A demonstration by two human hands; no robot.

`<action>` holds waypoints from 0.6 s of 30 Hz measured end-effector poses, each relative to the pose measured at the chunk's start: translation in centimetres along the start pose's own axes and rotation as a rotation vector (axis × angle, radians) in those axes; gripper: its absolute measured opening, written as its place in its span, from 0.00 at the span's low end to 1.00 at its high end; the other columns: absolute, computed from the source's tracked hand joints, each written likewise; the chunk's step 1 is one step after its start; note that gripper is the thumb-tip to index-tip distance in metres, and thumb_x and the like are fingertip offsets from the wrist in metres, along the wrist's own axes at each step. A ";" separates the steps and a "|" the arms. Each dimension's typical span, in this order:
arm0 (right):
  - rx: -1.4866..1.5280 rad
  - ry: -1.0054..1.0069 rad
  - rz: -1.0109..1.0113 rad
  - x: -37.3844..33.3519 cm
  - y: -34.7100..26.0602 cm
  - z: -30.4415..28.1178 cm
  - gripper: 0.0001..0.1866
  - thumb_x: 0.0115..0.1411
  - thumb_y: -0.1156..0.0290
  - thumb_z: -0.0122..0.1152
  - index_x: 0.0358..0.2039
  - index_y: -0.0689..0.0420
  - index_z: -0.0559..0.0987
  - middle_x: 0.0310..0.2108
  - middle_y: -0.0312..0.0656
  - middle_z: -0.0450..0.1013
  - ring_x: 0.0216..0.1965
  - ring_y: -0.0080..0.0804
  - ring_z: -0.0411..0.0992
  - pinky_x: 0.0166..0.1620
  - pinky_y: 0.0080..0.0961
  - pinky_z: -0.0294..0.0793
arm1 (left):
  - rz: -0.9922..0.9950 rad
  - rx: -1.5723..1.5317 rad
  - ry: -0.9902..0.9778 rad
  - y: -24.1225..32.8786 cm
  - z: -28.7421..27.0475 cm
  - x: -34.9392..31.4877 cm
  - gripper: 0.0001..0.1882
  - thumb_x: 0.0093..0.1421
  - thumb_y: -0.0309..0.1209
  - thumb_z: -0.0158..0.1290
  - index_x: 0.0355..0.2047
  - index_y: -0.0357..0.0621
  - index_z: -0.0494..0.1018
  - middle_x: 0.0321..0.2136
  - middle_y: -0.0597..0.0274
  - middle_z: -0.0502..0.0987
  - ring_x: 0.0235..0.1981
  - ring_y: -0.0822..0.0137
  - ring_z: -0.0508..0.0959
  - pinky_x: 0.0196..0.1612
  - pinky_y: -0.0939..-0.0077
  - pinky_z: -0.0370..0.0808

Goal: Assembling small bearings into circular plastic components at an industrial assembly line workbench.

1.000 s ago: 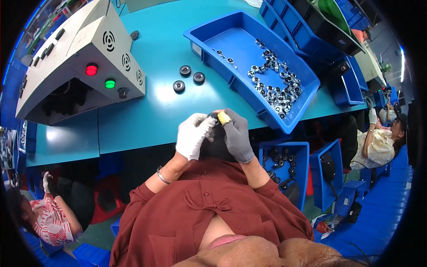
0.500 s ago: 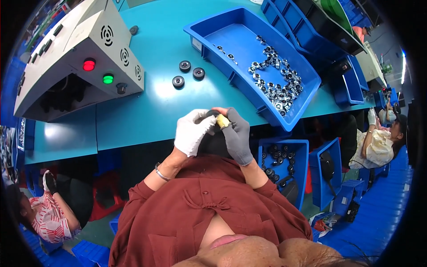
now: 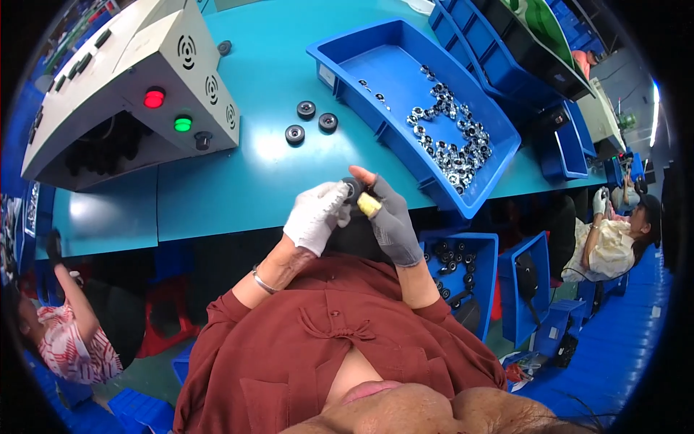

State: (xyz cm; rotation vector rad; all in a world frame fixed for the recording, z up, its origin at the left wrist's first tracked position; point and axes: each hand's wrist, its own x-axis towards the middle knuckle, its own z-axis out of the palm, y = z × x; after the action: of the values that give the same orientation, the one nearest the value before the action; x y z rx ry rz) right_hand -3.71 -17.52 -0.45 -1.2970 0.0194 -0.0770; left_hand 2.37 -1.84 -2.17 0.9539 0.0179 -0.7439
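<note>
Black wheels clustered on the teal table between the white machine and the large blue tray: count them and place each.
3: the back wheel, the right wheel nearest the large blue tray, and the front-left wheel. None looks hidden; the held wheel is separate.

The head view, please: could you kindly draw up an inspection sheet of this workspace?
Surface: teal bench, glossy, seamed.
Job's things: held black wheel; three similar wheels on the bench; blue tray with silvery parts.
Clutter: dark round piece beside the pale machine.
Hands: white-gloved left hand grips the wheel; grey-gloved right hand alongside, contact unclear.
Cables: nothing clearly seen.
Surroundings: co-workers on both sides.
</note>
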 end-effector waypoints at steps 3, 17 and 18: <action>-0.064 -0.075 0.005 0.3 -0.5 -0.2 0.25 0.60 0.75 0.54 0.59 0.66 0.71 0.50 0.38 0.72 0.50 0.24 0.71 0.56 0.21 0.69 | -0.010 -0.038 -0.054 0.7 0.4 -0.6 0.13 0.68 0.37 0.55 0.37 0.39 0.74 0.28 0.64 0.73 0.26 0.72 0.71 0.30 0.77 0.69; -1.464 0.038 -0.387 8.9 -1.1 0.9 0.17 0.54 0.78 0.62 0.46 0.61 0.75 0.41 0.50 0.74 0.46 0.51 0.72 0.46 0.44 0.72 | 1.002 1.280 0.883 13.7 -19.0 -4.1 0.12 0.56 0.29 0.61 0.40 0.37 0.80 0.38 0.46 0.80 0.41 0.47 0.80 0.46 0.61 0.77; -1.499 0.061 -0.374 9.6 -0.5 0.9 0.17 0.54 0.78 0.62 0.45 0.61 0.75 0.41 0.50 0.74 0.46 0.50 0.72 0.46 0.44 0.72 | 0.942 1.328 1.023 15.4 -20.9 -3.0 0.12 0.57 0.29 0.61 0.41 0.38 0.78 0.42 0.44 0.78 0.45 0.45 0.78 0.48 0.58 0.76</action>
State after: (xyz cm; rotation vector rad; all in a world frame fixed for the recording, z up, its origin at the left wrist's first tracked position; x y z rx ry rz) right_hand 5.91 -17.47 0.60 -2.7841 -0.1409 -0.4895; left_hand 15.35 20.83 -2.35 2.2715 -0.0377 0.8303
